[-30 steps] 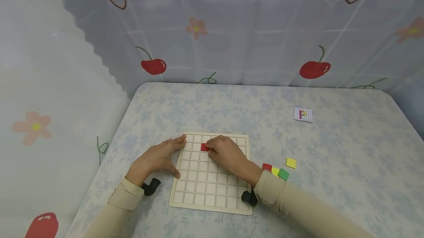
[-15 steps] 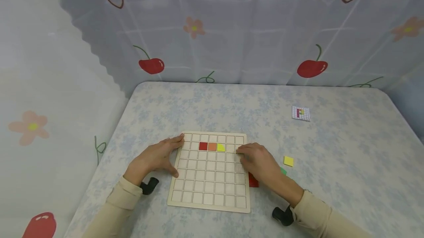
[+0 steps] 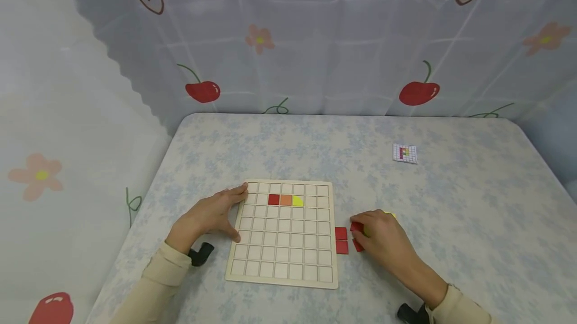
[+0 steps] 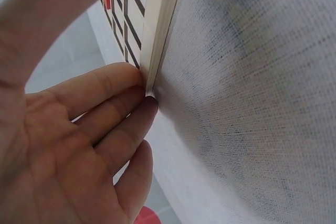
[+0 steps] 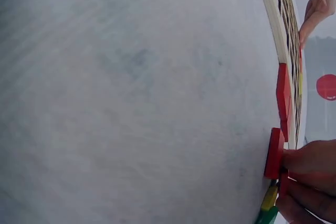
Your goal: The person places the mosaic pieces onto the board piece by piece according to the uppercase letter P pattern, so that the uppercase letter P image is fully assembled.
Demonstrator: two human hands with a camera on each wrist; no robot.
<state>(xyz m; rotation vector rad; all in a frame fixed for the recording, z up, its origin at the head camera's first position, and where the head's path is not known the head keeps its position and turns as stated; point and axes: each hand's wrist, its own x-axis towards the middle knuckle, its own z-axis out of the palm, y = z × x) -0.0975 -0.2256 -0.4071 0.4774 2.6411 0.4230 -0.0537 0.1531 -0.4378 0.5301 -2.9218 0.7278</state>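
A pale wooden grid board (image 3: 270, 239) lies on the table. My left hand (image 3: 209, 216) rests at its left side, thumb and fingers spread. In the left wrist view, the fingertips touch the board's edge (image 4: 159, 30). One row of the board holds a red tile (image 3: 273, 199), an orange tile (image 3: 286, 200) and a yellow quarter-round piece (image 3: 298, 201). To the right of the board, my right hand (image 3: 385, 236) pinches a red square tile (image 3: 356, 227) low over the table, with another red tile (image 3: 358, 246) just below its thumb.
Two red tiles (image 3: 341, 240) lie along the board's right edge. A yellow tile (image 3: 390, 214) is mostly hidden behind the right hand. The right wrist view shows a yellow piece (image 5: 269, 198) and a green tile (image 5: 268, 215) close by. Farther back lies a small pattern card (image 3: 404, 153).
My right hand has left the board and moved right to the loose tiles. The orange and yellow pieces, earlier hidden under it, now show, as do the two red tiles beside the board.
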